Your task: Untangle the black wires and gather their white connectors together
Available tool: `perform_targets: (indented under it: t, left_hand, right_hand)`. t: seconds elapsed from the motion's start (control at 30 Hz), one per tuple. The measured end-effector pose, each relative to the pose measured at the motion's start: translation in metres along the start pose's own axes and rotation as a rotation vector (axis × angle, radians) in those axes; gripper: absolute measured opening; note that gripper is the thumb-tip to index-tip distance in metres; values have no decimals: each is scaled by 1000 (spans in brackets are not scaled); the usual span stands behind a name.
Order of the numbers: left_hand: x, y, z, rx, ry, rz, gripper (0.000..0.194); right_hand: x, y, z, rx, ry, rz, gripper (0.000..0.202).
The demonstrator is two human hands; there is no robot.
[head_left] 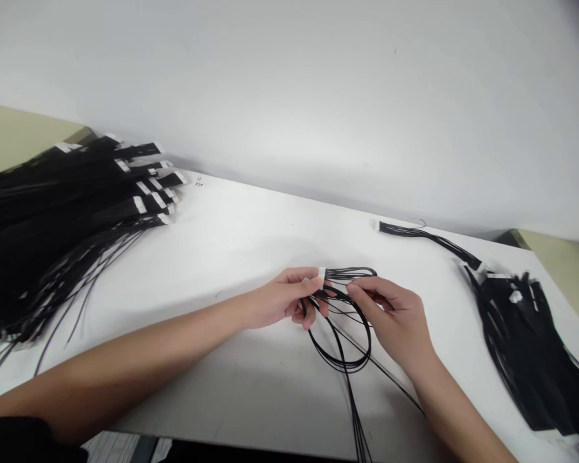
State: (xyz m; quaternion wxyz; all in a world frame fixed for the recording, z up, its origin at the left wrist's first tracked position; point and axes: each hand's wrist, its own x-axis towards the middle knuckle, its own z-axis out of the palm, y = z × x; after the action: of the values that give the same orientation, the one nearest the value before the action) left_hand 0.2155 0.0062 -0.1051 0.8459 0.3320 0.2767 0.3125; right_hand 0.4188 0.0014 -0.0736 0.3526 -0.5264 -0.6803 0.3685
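Observation:
Between my hands, above the white table, hangs a black wire harness, looped, with its loose ends trailing down past the front edge. My left hand pinches the harness's white connector between thumb and fingers, and strands pass around its lower fingers. On the other side, my right hand has its thumb and index finger closed on black wires of the same harness, just right of the connector. Exactly how many strands the right fingers hold is hidden.
A large pile of black harnesses with white connectors covers the table's left side. Another stack lies at the right, with a single harness behind it. A pale wall rises along the table's back edge.

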Motion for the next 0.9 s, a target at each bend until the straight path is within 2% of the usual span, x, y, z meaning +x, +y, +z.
perform_targets:
  t: [0.2, 0.4, 0.67, 0.9]
  left_hand:
    - [0, 5, 1, -7, 13, -63, 25]
    - [1, 5, 4, 54, 69, -95, 41]
    - [2, 5, 11, 136, 145, -104, 35]
    - [4, 4, 8, 88, 128, -123, 31]
  right_hand:
    - [0, -1, 2, -66, 18, -47, 11]
    - [0, 1, 4, -129, 96, -104, 12]
    - [2, 4, 1, -192, 74, -166, 11]
    - [0, 4, 3, -144, 120, -169, 8]
